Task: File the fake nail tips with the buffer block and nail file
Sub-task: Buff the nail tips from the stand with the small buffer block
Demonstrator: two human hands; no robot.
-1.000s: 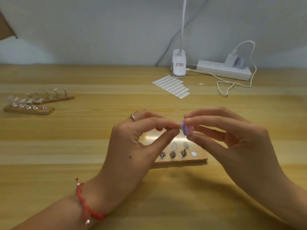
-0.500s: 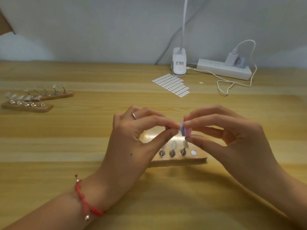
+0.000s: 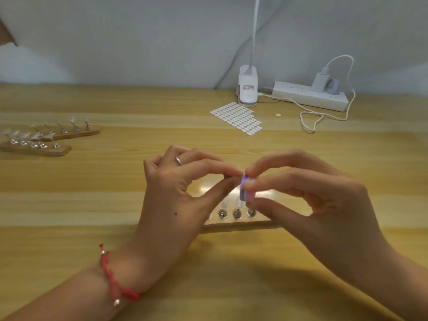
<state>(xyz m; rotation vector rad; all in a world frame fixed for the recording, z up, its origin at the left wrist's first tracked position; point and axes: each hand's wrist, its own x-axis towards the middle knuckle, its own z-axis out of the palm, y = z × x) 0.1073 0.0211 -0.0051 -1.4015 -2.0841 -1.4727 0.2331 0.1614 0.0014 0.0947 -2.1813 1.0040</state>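
Both forearms reach in from the near edge of the wooden surface (image 3: 111, 195) and meet above its middle, the hands raised off the wood. The left hand (image 3: 176, 195), with a red bracelet (image 3: 111, 278) at the wrist and a ring (image 3: 177, 160) on one finger, is turned thumb-side up. Its forefinger and thumb are drawn together to a point and pinch a small grey peg (image 3: 226, 176); what sits on the peg's end is hidden. The other left fingers (image 3: 162, 158) are curled loosely behind. The right hand (image 3: 324, 205) faces it. Its forefinger arches over the top and its thumb presses from below, gripping a little pink and purple buffer block (image 3: 246, 196) between them, with the remaining fingers bent and stacked behind. The block's purple end touches the left fingertips, right where the peg is held. Directly below the hands a wooden holder (image 3: 234, 224) lies on the surface, with clear nail tips (image 3: 236, 203) standing on round metal bases in a row. Two more holders (image 3: 69, 134) with tips lie near the left edge. Toward the far edge lie a sheet of white stickers (image 3: 236, 117), a white lamp clamp (image 3: 247, 91) and a power strip (image 3: 308, 96) with a plugged-in charger.
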